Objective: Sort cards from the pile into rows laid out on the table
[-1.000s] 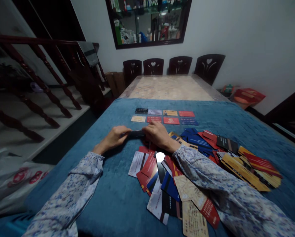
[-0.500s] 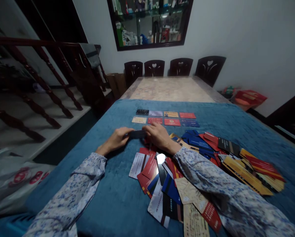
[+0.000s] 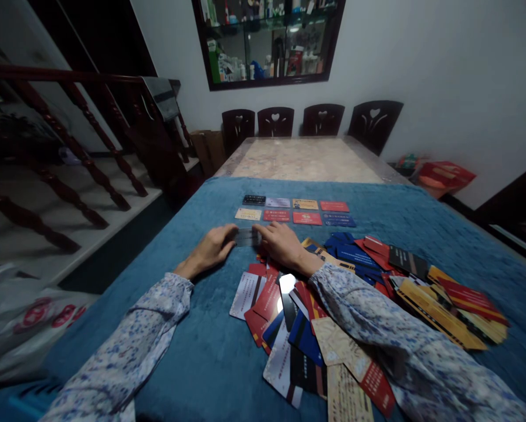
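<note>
A dark grey card [image 3: 247, 237] lies level between my two hands, just below the left end of the near row of cards. My left hand [image 3: 213, 247] is closed at its left edge, thumb and fingers pinching the end. My right hand [image 3: 281, 243] grips the right edge and covers part of it. Whether the card rests fully on the cloth I cannot tell. Beyond my fingers, two rows of cards lie face up, among them a cream card [image 3: 248, 214], a red card [image 3: 307, 218] and a blue card [image 3: 339, 219].
A loose heap of mixed cards [image 3: 267, 299] spreads below my right wrist. Another pile [image 3: 443, 316] lies beyond my right forearm. A blue cloth [image 3: 192, 346] covers the near table. Chairs [image 3: 324, 120] stand at the far end, and a white plastic bag [image 3: 20, 328] sits at the left.
The dark grey card has gone from tilted, nearly edge-on, to flatter, so its face shows. Both hands have lowered and flattened slightly with it.
</note>
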### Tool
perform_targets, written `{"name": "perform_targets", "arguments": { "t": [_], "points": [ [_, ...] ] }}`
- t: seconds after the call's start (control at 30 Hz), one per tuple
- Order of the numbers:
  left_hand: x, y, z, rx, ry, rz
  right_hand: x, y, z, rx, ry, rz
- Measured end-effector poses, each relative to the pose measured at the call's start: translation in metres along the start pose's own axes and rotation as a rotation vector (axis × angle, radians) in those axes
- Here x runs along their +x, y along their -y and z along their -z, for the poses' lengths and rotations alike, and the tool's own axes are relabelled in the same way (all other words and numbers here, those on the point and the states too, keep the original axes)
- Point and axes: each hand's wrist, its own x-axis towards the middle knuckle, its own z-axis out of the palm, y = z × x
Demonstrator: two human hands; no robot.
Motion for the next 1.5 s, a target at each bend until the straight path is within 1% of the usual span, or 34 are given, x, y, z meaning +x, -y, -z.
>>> {"name": "perform_targets", "arguments": {
  "t": [0.23, 0.47, 0.73, 0.97, 1.23, 1.5],
  "points": [
    [0.000, -0.001, -0.004, -0.009, 0.045, 0.039, 0.002, 0.000, -0.001, 0.003, 0.031, -0.016],
    [0.001, 0.001, -0.006, -0.023, 0.048, 0.041, 0.004, 0.000, -0.001, 0.014, 0.023, -0.032],
    [0.001, -0.003, -0.002, -0.041, 0.062, 0.052, 0.002, -0.004, -0.005, 0.062, -0.015, -0.006],
    [0.001, -0.002, 0.001, -0.071, 0.089, 0.064, 0.003, -0.007, -0.009, 0.092, -0.017, 0.019],
    [0.002, -0.003, 0.002, -0.062, 0.135, 0.079, 0.000, -0.005, -0.004, 0.135, 0.012, 0.023],
    [0.002, -0.005, 0.005, -0.110, 0.138, 0.076, 0.000, -0.008, -0.006, 0.173, 0.002, 0.009]
  ]
}}
